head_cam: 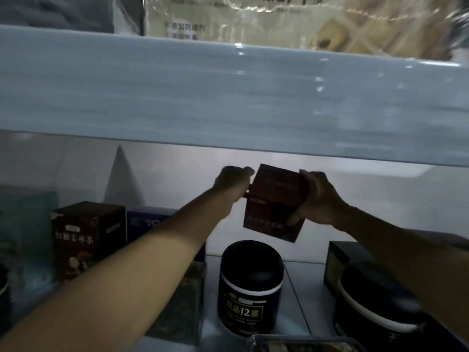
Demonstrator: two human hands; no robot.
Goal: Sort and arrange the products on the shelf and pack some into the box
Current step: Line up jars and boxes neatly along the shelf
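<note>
Two hands on one product - a dark red box, centre of the frame, held in the air above the lower shelf and tilted, its top leaning left. Left hand is clenched on the box's upper-left edge, fingers curled over, forearm running in from the lower left. Right hand is wrapped round the box's right side, fingers over the top right corner and thumb pressed on the front face low down. The box touches nothing but the hands.

Below the box, a black jar with a gold label stands upright on the lower shelf. Left of it, a clear container with dark contents sits partly hidden under the left forearm. Left of centre, a dark brown carton with white characters stands upright, with a blue box just behind it and a teal box at the far left edge - blurred. Lower right has a round black tub with a white band, and a black box behind it. A clear tray rim shows at the bottom edge.

The pale upper shelf board spans the frame's upper half, with a cream packet in clear wrap on it.
</note>
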